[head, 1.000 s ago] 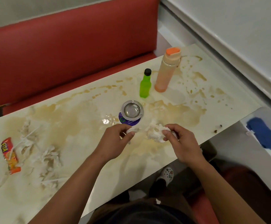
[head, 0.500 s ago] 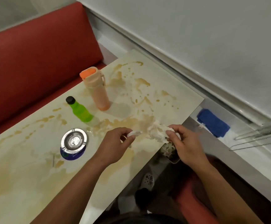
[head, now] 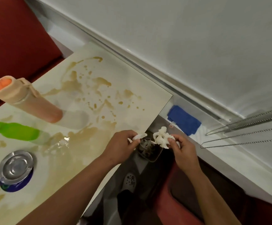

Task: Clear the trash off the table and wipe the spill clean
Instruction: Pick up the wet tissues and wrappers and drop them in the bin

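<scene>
White tissue in both hands right at the table's near corner: the left hand (head: pixel 120 143) has its fingers curled in, pinching a small twisted scrap of tissue (head: pixel 139 136) between thumb and fingertips, and the right hand (head: pixel 183 147) grips a bigger crumpled wad of tissue (head: pixel 161 138), fingers closed round its lower end with the ragged top sticking up above them. The two pieces are just apart, scrap to the left of the wad, with a gap between. Directly beneath that gap, below both sets of fingers and off the table edge, sits a small bin (head: pixel 149 151), dark inside, with some pale litter in it. To the left of the left fingers, the table (head: pixel 76 168) is streaked and puddled with brown spill (head: pixel 89 132), wet and glinting close to the left hand, splattered in drops farther up and away. Well left of the hands, a green bottle (head: pixel 16 130) and a peach bottle with an orange lid (head: pixel 26 99) stand in the mess, and a steel ashtray (head: pixel 16 166) rests on a blue disc, nearer the person's side. Beyond the right fingers, on a white ledge by the wall, lies a folded blue cloth (head: pixel 184 120). Down below the hands, a pale clog (head: pixel 130 181) shows on the floor.
</scene>
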